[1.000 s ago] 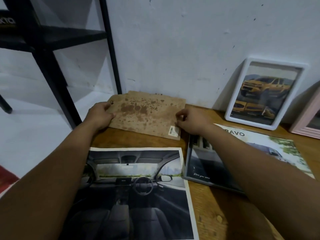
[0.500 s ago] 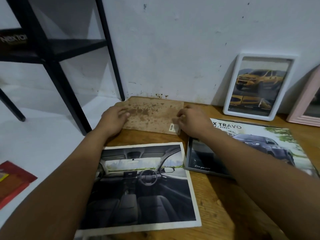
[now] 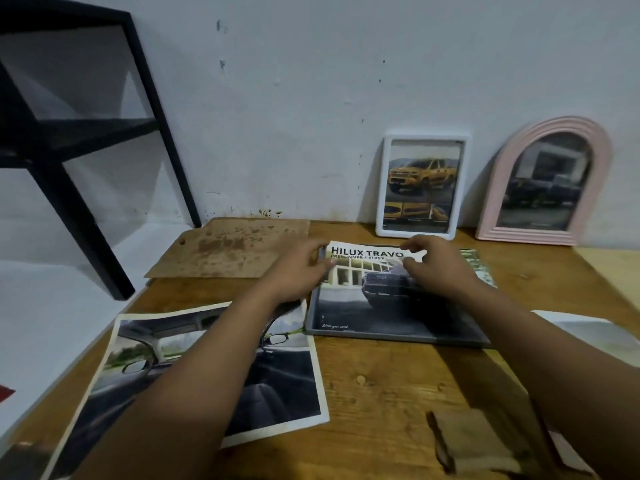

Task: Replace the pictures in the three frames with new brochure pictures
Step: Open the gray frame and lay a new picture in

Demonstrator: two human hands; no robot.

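Note:
A grey frame point(image 3: 391, 336) lies flat on the wooden table point(image 3: 381, 382) with a "Hilux Travo" brochure picture point(image 3: 360, 271) resting in it. My left hand point(image 3: 298, 268) pinches the picture's upper left edge. My right hand point(image 3: 433, 261) has its fingertips on the picture's top edge. The stained brown backing board point(image 3: 232, 249) lies flat at the table's back left, apart from both hands. A car-interior picture point(image 3: 277, 372) lies under my left forearm. A white frame point(image 3: 420, 185) with a yellow truck picture and a pink arched frame point(image 3: 545, 181) lean against the wall.
A black metal shelf point(image 3: 86, 140) stands to the left beyond the table edge. A small brown folded piece point(image 3: 474, 441) lies near the front right. Another paper point(image 3: 595, 334) lies at the right edge. Something red point(image 3: 5, 393) is on the floor at left.
Both hands let go of the backing board, which now lies flat, and moved right onto the top edge of the brochure picture in the grey frame. The camera tilted up and right.

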